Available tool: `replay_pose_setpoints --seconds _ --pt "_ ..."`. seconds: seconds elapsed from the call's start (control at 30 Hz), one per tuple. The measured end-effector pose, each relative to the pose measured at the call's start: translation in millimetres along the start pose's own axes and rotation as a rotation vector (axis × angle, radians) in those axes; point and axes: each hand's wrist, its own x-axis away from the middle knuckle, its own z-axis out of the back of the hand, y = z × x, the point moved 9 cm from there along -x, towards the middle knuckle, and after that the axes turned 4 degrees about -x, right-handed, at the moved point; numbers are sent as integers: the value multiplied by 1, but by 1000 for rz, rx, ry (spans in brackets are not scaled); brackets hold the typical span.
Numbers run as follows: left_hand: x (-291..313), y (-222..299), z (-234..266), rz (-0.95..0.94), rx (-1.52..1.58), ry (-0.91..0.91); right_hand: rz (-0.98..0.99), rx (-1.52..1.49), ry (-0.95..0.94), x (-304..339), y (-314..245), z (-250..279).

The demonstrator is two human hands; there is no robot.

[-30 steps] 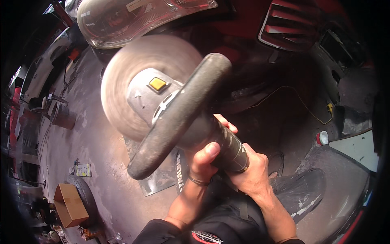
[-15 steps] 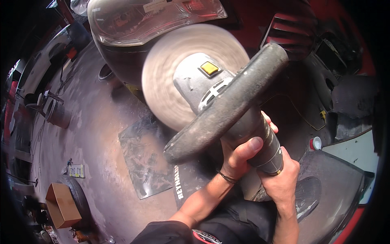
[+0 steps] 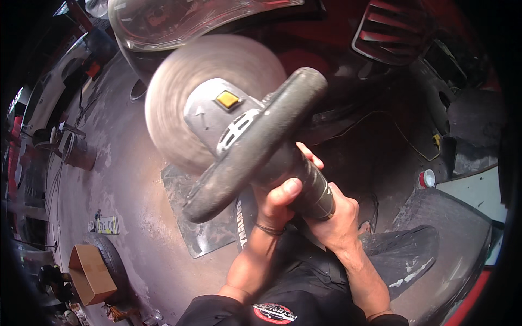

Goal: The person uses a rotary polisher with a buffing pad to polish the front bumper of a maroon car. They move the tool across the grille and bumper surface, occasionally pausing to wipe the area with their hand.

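A rotary polisher (image 3: 255, 155) with a dark body, a cross handle and a yellow button on its grey head is held up in front of me. Its broad pale pad (image 3: 163, 117) is smeared in rings, as when spinning. My left hand (image 3: 280, 201) wraps the body just behind the cross handle, thumb on top. My right hand (image 3: 336, 220) is closed round the rear end of the grip. Beyond the pad is a car's clear headlight (image 3: 163, 24) with dark red bodywork; a narrow gap seems to lie between pad and headlight, though I cannot tell its depth.
A flat dark sheet (image 3: 201, 228) lies on the floor below the pad. To the left are an open cardboard box (image 3: 92, 274), a tyre (image 3: 111, 258) and a bucket (image 3: 78, 151). A cord (image 3: 399, 130) trails on the right, near a small red-and-white can (image 3: 427, 178) and grey body panels (image 3: 454, 233).
Both hands and the polisher have swung to the left, with the pad still blurred. The headlight sits slightly higher in view, and more of my right leg shows.
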Motion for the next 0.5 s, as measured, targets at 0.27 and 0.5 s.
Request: replay_pose_setpoints --seconds 0.27,0.5 --pt "4 -35 12 -19 -8 -56 19 -53 25 14 55 -7" --pt "-9 -124 -17 242 -496 -222 -176 -356 277 51 156 -8"
